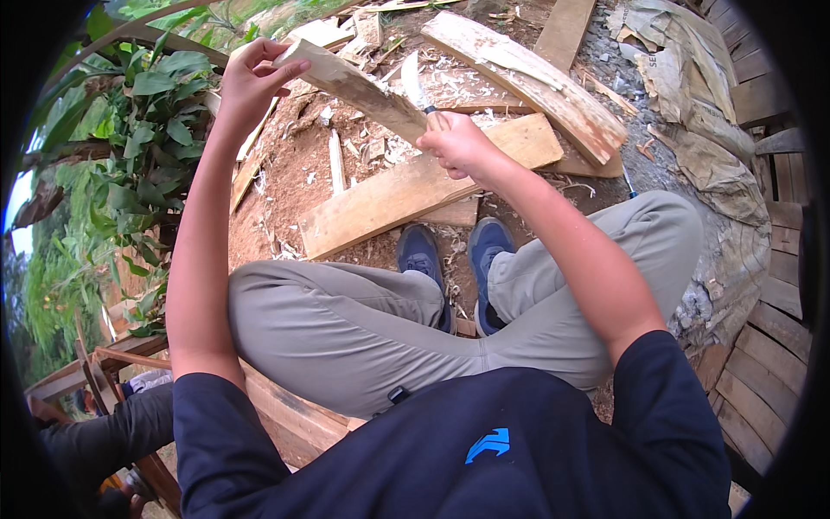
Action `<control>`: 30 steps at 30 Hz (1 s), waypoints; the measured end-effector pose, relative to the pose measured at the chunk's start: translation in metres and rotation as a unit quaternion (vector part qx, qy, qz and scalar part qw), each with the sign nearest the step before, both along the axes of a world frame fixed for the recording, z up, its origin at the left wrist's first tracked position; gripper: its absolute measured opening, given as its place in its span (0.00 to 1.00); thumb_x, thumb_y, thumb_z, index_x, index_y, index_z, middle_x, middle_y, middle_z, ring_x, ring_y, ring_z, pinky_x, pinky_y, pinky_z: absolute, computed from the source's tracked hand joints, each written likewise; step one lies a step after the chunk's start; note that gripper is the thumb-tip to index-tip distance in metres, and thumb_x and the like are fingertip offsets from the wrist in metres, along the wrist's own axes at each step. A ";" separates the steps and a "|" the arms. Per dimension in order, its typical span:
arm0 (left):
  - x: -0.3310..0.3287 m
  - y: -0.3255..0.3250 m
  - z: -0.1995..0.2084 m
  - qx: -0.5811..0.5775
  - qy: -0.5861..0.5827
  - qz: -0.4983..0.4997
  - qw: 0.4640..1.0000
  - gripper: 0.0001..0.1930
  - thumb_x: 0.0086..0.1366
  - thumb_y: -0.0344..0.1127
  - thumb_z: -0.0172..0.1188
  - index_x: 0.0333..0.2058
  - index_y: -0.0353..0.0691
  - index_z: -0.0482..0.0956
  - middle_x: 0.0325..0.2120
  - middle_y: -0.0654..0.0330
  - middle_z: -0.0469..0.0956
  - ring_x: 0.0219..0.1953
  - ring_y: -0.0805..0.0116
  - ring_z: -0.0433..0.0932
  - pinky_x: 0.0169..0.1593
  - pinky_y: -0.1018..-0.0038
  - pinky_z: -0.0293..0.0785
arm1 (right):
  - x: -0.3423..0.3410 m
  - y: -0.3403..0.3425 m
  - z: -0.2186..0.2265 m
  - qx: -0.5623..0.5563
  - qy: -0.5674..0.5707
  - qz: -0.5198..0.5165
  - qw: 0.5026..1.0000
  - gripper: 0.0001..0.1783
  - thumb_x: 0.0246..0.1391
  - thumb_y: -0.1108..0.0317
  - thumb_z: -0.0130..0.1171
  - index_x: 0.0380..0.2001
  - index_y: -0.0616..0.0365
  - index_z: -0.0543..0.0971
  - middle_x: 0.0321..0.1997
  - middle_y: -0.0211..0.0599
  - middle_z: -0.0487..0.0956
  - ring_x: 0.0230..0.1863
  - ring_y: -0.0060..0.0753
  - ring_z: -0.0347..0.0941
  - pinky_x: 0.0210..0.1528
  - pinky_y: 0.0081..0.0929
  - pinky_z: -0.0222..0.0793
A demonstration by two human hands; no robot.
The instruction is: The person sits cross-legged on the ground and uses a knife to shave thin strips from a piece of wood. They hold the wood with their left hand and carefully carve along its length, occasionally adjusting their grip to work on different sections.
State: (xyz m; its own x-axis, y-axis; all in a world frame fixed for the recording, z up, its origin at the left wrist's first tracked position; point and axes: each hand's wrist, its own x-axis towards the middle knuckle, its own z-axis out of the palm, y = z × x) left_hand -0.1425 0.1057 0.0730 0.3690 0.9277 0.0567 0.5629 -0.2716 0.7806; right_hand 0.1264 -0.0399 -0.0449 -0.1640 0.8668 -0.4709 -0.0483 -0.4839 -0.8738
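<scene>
Pinched by its upper end, a long rough piece of wood [363, 93] slants down to the right from my left hand [251, 78], its fingers and thumb closed about that end. My right hand [462, 147] is wrapped round the handle of a knife, at the wood's lower end. The knife's pale blade [414, 82] points up and away, beside the wood; most of the handle is hidden in my fist. Whether the right fingers also touch the wood, I cannot tell. Below the hands a flat plank [432, 190] lies across the ground in front of my shoes.
A thick, rough slab [527, 86] lies to the far right, with another board [564, 33] behind it. Shavings and chips litter the brown soil [277, 186]. Torn sacks [692, 95] stand at the right, leafy plants [156, 130] at the left. Another person's dark-clothed limb [121, 445] shows at lower left.
</scene>
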 end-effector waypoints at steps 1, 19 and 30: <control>0.003 -0.003 0.000 0.016 0.004 0.000 1.000 0.20 0.61 0.43 0.73 0.44 0.37 0.76 0.41 0.59 0.81 0.39 0.74 0.81 0.36 0.78 0.79 | -0.001 0.002 -0.002 0.027 -0.034 -0.058 0.997 0.12 0.57 0.68 0.61 0.36 0.56 0.67 0.22 0.25 0.68 0.16 0.17 0.62 0.13 0.21 0.57; 0.022 -0.020 0.047 0.164 -0.151 -0.025 0.974 0.17 0.75 0.42 0.56 0.55 0.37 0.76 0.43 0.60 0.82 0.45 0.75 0.81 0.44 0.75 0.81 | 0.014 0.011 -0.016 0.228 -0.207 -0.037 0.951 0.53 0.33 0.45 0.83 0.58 0.64 0.70 0.58 0.46 0.75 0.61 0.40 0.72 0.65 0.36 0.66; 0.030 -0.016 0.036 0.096 -0.125 0.111 0.981 0.35 0.75 0.52 0.52 0.67 0.31 0.55 0.54 0.45 0.74 0.52 0.61 0.79 0.47 0.70 0.84 | 0.019 0.011 -0.005 0.216 -0.118 -0.025 0.969 0.44 0.39 0.58 0.80 0.54 0.67 0.68 0.48 0.41 0.76 0.50 0.32 0.74 0.56 0.31 0.70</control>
State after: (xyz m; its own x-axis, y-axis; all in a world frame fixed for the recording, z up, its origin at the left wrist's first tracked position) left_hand -0.1128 0.0893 0.1088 0.1116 0.9472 0.3005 0.4224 -0.3189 0.8484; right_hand 0.1453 -0.0289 -0.0495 -0.0492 0.9955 -0.0816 0.1636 -0.0725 -0.9839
